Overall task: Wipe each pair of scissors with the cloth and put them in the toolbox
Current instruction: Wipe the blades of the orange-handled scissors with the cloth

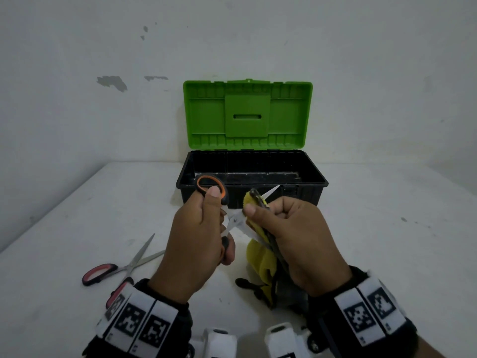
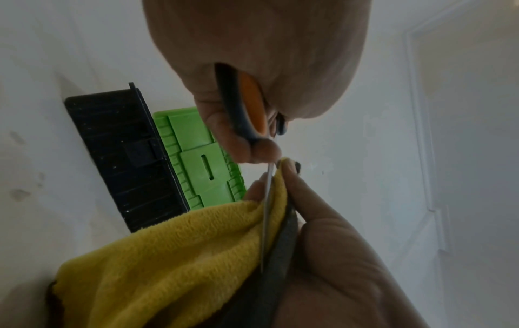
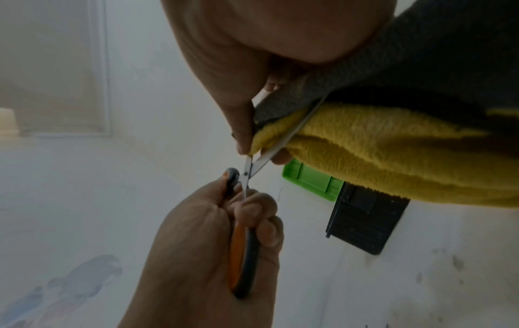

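My left hand (image 1: 198, 228) grips the orange-and-black handles of a pair of scissors (image 1: 236, 220), blades spread apart, in front of the toolbox (image 1: 251, 174). My right hand (image 1: 289, 233) pinches a yellow-and-grey cloth (image 1: 260, 262) around one blade, thumb on top; the blade tip (image 1: 275, 189) pokes out above the cloth. The left wrist view shows the blade (image 2: 266, 210) lying in the yellow cloth (image 2: 174, 255). In the right wrist view the cloth (image 3: 379, 151) folds over the blade (image 3: 280, 142) near the pivot. A second pair of scissors (image 1: 121, 267) with red-and-black handles lies open on the table at my left.
The toolbox has a black, apparently empty base and an upright green lid (image 1: 247, 113), standing against the white wall (image 1: 77, 73) at the back of the white table (image 1: 387, 241). Part of the cloth hangs down to the table below my right hand.
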Available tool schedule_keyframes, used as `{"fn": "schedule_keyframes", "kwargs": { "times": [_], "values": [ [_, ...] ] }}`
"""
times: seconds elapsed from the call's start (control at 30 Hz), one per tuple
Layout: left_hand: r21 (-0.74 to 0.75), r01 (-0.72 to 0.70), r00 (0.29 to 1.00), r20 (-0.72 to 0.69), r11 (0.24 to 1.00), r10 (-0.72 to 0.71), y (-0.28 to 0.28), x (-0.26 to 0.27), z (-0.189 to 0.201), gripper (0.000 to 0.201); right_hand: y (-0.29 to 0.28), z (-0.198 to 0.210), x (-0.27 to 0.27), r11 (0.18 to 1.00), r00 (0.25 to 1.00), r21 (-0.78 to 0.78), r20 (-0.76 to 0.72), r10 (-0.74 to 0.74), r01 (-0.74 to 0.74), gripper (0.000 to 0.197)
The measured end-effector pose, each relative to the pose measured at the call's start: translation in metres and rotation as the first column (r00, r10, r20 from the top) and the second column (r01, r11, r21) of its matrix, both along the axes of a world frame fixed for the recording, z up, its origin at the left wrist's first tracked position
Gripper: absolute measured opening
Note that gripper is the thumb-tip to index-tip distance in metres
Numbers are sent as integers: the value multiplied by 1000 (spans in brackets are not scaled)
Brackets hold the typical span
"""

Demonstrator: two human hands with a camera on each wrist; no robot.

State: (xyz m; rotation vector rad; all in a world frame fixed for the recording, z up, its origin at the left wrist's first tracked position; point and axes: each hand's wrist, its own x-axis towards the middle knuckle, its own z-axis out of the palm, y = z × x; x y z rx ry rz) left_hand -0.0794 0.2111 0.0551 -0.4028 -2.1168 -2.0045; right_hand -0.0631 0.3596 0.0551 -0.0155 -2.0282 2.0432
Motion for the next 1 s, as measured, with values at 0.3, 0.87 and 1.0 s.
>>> {"fn": "schedule_keyframes", "kwargs": {
  "times": [0.3, 0.87, 1.0],
  "values": [
    [60, 15, 998, 56, 998, -18, -1, 1, -5, 45, 4, 5, 1, 1000, 999, 6, 26, 27, -27, 27],
    [51, -1, 998, 58, 999, -2, -1, 2, -3, 42, 7, 9, -5, 979, 998, -202, 68, -8, 21, 27],
    [72, 31, 995, 94, 997, -37, -4, 2, -2, 42, 2, 7, -1, 990, 997, -140, 68, 26, -16, 26]
  ]
}}
